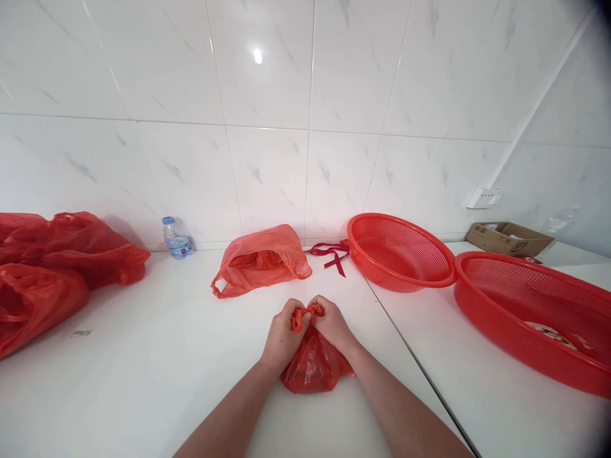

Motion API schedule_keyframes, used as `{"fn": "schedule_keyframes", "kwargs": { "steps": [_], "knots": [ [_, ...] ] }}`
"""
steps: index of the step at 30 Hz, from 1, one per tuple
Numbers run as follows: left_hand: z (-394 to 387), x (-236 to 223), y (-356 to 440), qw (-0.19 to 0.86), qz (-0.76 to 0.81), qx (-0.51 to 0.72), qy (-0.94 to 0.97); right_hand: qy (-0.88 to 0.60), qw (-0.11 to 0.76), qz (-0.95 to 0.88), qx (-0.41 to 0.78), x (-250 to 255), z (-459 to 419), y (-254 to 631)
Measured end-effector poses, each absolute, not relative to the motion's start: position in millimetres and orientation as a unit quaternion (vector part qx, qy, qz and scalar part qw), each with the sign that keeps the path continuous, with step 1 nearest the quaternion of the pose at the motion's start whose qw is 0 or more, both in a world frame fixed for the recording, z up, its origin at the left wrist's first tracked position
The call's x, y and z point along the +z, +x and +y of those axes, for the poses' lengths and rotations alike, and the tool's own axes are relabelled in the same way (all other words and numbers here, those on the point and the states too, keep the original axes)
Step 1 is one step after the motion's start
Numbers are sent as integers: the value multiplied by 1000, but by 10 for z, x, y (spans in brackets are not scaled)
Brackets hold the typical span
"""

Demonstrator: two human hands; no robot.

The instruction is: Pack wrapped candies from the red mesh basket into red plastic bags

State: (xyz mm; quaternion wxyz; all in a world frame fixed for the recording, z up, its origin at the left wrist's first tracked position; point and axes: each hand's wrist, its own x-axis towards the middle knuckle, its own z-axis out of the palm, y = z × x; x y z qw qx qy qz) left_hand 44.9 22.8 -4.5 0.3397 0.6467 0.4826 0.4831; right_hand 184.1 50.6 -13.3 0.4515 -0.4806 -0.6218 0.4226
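Note:
A small red plastic bag [312, 367] sits on the white table right in front of me, its lower part bulging with contents I cannot make out. My left hand [282, 334] grips one side of the gathered bag top. On the other side, my right hand [334, 324] pinches the twisted plastic. Both hands are closed and almost touch each other above the bag. Just beyond them lies another red plastic bag [267, 245], its mouth facing me and its handles loose.
Red bags [90, 251] are heaped at the left, near a water bottle [177, 238]. Dark red ribbon [335, 259] lies by the tiled wall. Two red plastic baskets, one round [401, 280] and one larger [515, 337], stand right; a cardboard box [508, 240] is behind.

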Motion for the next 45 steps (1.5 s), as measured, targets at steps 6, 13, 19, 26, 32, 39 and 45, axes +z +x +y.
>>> {"fn": "schedule_keyframes", "kwargs": {
  "steps": [6,13,19,26,32,39,45],
  "knots": [
    [182,-44,502,320,462,454,691,-468,485,-581,456,-138,579,1904],
    [216,-53,445,301,500,472,661,-337,479,-464,665,-77,501,1947],
    [242,-6,357,293,440,550,647,-229,580,-321,712,-46,597,2159],
    [423,-80,6,183,532,547,621,-312,666,-278,618,-108,743,2609],
    [451,-127,-47,172,548,531,623,-339,675,-298,583,-152,757,2676],
    [463,-128,-39,186,512,596,590,-432,660,-363,497,-246,791,2649],
    [260,-110,141,203,402,494,744,-480,526,-582,393,-243,704,2393]
  ]
}}
